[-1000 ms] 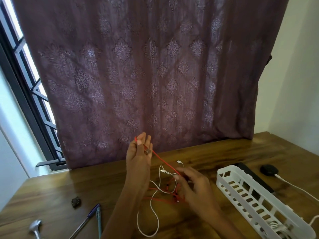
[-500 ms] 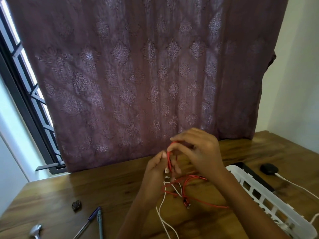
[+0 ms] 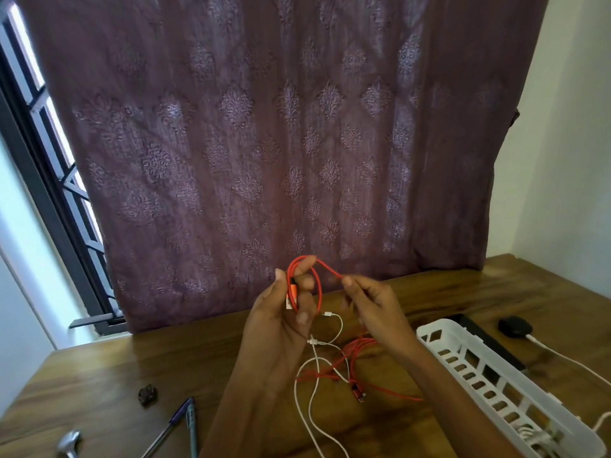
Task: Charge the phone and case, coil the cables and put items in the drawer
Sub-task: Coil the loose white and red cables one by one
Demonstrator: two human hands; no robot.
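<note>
Above the wooden table (image 3: 99, 375), our left hand (image 3: 281, 325) clamps the red cable (image 3: 320, 289) loop at its plug, right hand (image 3: 377, 312) pinching the strand; light and floppy, we judge, so grip near the coil.

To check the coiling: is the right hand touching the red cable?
Touching. The head view shows the right hand pinching the red cable at its fingertips, beside the loop the left hand holds.

Both forearms extended up from the lower edge, left hand (image 3: 281, 322) held upright, red cable (image 3: 320, 289) gripped in its curled fingers, right hand (image 3: 377, 312) held just beside it, fingers curled, the same cable pinched at its fingertips.
</note>
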